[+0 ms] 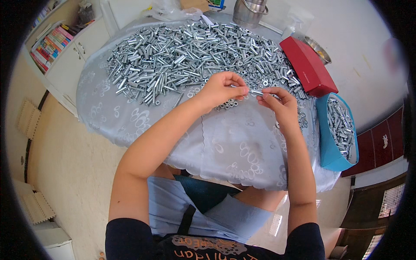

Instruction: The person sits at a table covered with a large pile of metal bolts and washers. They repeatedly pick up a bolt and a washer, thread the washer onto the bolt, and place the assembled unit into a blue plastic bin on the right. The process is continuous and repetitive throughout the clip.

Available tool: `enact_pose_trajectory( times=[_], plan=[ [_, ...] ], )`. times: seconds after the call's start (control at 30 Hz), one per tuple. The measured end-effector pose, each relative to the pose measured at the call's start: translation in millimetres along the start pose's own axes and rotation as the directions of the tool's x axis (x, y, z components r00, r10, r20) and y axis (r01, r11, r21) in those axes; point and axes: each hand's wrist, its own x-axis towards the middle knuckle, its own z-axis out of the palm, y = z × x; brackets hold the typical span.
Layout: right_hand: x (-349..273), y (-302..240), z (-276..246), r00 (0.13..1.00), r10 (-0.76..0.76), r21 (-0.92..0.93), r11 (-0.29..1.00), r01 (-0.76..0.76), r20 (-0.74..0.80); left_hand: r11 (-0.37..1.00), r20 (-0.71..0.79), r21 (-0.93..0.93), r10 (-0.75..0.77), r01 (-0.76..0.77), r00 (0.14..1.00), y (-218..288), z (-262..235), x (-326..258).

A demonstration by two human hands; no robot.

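A short silver bolt [256, 92] spans the gap between my two hands, just above the near edge of a large heap of metal parts. My left hand [222, 90] pinches its left end between thumb and fingers. At the other end, my right hand [284, 106] grips it with the fingertips, which hide that tip. The heap [173, 60] is made of loose silver bolts and tube-like sleeves. Several nuts [227, 104] lie under and beside my left hand. Small washers [302, 118] are scattered to the right of my right hand.
A turquoise fabric bin [331, 149] full of silver bolts and sleeves stands at the table's right edge. Behind it lies a long red box [310, 67]. A metal pail [250, 14] and a clear plastic bag [171, 9] sit at the back. A grey patterned cloth [173, 149] covers the table.
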Motion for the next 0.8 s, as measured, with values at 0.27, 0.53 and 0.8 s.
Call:
enact_pose_trajectory(
  times=[0.27, 0.53, 0.8],
  plan=[
    [-0.6, 0.2, 0.3, 0.999, 0.001, 0.012, 1.0, -0.001, -0.05, 0.993, 0.057, 0.021, -0.114, 0.113, 0.992, -9.0, -0.1, -2.8],
    [-3.7, -4.0, -0.7, 1.0, -0.003, 0.131, 0.991, 0.004, -0.008, 1.0, 0.085, 0.019, -0.007, 0.006, 0.996, -12.0, -2.7, -0.5],
    [-2.1, 12.0, 3.6, 0.995, -0.036, 0.145, 0.989, 0.022, 0.094, 0.995, 0.081, 0.043, 0.082, -0.085, 0.993, -18.3, -9.5, -0.2]
  ],
)
